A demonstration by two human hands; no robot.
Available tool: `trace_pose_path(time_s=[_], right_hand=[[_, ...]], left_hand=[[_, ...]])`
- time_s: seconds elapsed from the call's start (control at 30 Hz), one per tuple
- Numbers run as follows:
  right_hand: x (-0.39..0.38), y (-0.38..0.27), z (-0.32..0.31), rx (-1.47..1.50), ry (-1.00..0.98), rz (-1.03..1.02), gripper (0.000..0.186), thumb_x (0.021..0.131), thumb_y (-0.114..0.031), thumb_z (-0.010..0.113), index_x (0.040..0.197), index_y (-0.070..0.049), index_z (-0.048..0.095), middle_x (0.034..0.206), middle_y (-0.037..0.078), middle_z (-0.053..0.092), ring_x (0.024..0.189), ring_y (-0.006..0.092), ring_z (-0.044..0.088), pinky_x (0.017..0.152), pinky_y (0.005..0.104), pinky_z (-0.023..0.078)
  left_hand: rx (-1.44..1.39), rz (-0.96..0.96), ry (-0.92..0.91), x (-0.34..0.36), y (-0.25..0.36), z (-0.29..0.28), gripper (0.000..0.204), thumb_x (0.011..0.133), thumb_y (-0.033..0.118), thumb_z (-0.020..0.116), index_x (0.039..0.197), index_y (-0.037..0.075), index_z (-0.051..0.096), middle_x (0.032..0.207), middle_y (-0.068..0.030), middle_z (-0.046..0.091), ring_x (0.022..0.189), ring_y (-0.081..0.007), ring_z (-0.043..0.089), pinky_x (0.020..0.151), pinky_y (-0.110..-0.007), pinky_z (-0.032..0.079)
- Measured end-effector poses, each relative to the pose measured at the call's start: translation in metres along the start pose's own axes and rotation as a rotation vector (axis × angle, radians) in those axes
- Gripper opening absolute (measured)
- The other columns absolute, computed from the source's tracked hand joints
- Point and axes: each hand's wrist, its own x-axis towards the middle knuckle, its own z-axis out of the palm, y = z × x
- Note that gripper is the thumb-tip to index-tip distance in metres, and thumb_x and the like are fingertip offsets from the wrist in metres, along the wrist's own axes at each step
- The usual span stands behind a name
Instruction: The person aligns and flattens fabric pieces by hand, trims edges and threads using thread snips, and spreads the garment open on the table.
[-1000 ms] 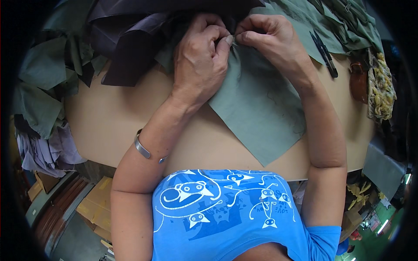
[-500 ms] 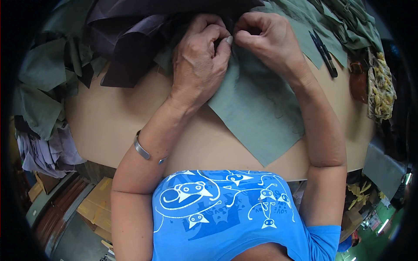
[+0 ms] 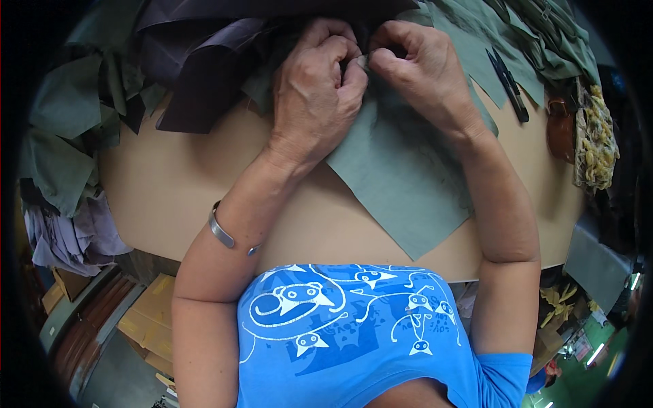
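Note:
A grey-green piece of cloth (image 3: 408, 183) hangs down over the table from between my hands, its lower corner pointing toward me. My left hand (image 3: 316, 92) pinches the cloth's upper part, thumb against bent fingers. Close beside it, my right hand (image 3: 425, 75) is closed in a pinch, thumb and forefinger almost touching the left thumb tip. The fold or edge between the fingertips is too small to make out. Dark purple-black fabric (image 3: 211, 81) lies bunched beyond and to the left of my left hand.
Black thread snips (image 3: 507, 85) lie on green cloth at the right. Beside them stand a brown pot (image 3: 560, 129) and a wrapped yellowish bundle (image 3: 596, 139). Green cloth pieces (image 3: 64, 102) and lilac cloth (image 3: 78, 234) heap at the left. The tan tabletop (image 3: 183, 183) ends near my body.
My left hand has shifted slightly right, closer to the right fingertips. A green cloth edge now shows beside my right wrist. The hanging cloth's lower corner has stayed in place.

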Motion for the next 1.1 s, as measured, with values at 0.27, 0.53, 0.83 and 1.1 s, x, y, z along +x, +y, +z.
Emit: trace_pose_path(time_s=[0.27, 0.53, 0.83, 1.1], right_hand=[[-0.004, 0.003, -0.004, 0.095, -0.027, 0.022, 0.015, 0.077, -0.010, 0.057, 0.085, 0.002, 0.061, 0.070, 0.006, 0.060, 0.064, 0.0105, 0.053, 0.060, 0.0252, 0.044], [0.000, 0.014, -0.008, 0.173, -0.133, 0.031, 0.013, 0.082, -0.007, 0.055, 0.088, 0.003, 0.061, 0.076, 0.003, 0.060, 0.069, 0.0083, 0.053, 0.064, 0.0236, 0.045], [0.003, 0.008, -0.021, 0.171, -0.216, 0.060, 0.016, 0.082, -0.010, 0.058, 0.090, 0.003, 0.063, 0.077, 0.001, 0.060, 0.071, 0.0072, 0.055, 0.068, 0.0221, 0.046], [-0.001, 0.003, -0.012, 0.022, -0.135, 0.005, 0.016, 0.077, -0.013, 0.060, 0.085, 0.001, 0.064, 0.067, 0.003, 0.058, 0.060, 0.0077, 0.050, 0.057, 0.0243, 0.043]], left_hand=[[-0.021, 0.039, 0.015, 0.001, -0.004, 0.002, 0.003, 0.073, -0.001, 0.058, 0.076, -0.001, 0.058, 0.090, -0.0071, 0.060, 0.055, -0.0166, 0.051, 0.055, -0.031, 0.044], [-0.025, -0.022, -0.021, 0.000, 0.000, -0.002, 0.005, 0.079, 0.002, 0.058, 0.081, -0.002, 0.061, 0.093, -0.0081, 0.060, 0.059, -0.0187, 0.054, 0.060, -0.033, 0.046], [-0.003, -0.028, -0.011, -0.001, 0.002, -0.002, 0.006, 0.081, 0.004, 0.059, 0.082, -0.002, 0.062, 0.093, -0.0078, 0.060, 0.062, -0.0191, 0.055, 0.063, -0.032, 0.047], [0.015, -0.002, -0.017, -0.001, -0.001, 0.000, 0.006, 0.078, 0.004, 0.059, 0.081, -0.002, 0.060, 0.092, -0.0083, 0.059, 0.063, -0.0214, 0.055, 0.062, -0.034, 0.046]])
